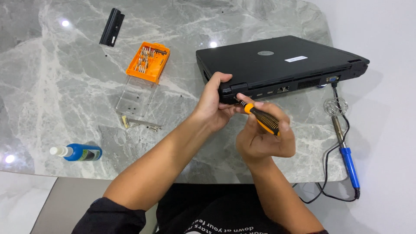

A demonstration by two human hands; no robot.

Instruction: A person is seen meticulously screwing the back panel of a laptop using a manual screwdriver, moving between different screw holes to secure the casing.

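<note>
A closed black laptop [277,60] lies on the grey marble table [65,86], its rear edge with ports facing me. My left hand [214,102] grips the laptop's near left corner, thumb on top. My right hand [264,138] holds an orange and black screwdriver [262,119], its tip pointing at the rear edge by that corner, close to my left fingers.
An orange bit case [148,61] with a clear lid [135,97] lies left of the laptop, loose bits [138,123] beside it. A blue bottle [78,152] lies near the front edge. A black bar [112,27] rests far left. A blue soldering iron [344,147] sits on a wire stand at right.
</note>
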